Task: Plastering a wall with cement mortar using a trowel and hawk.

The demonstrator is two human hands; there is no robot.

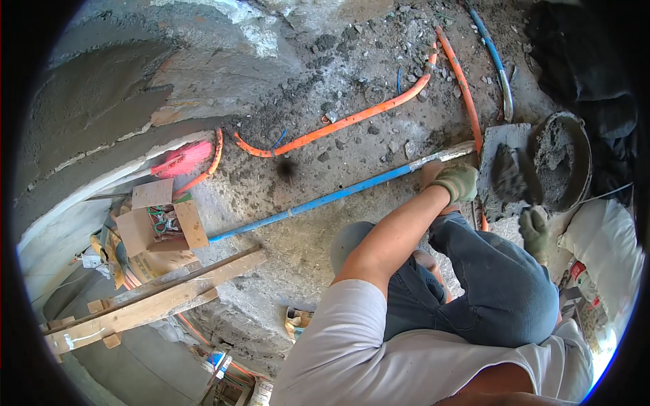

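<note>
In the head view my left hand [455,181], in a green glove, rests with curled fingers near my bare foot, just below the pale end of a blue pipe [338,193]; what it holds, if anything, is hidden. Lower right, my gloved right hand [534,233] is closed at what looks like the handle of a blurred trowel [511,177]. The trowel, dark with mortar, is over a grey board [506,135]. Beside the board stands a black tub [577,142] of grey mortar.
Orange conduits [355,116] lie on the rubble-strewn floor [257,203]. At left are an open cardboard box [193,223], a pink brush [183,159], wooden planks [156,294] and a plastered wall [81,122]. Black sheeting [575,54] and a white sack [602,250] lie at right.
</note>
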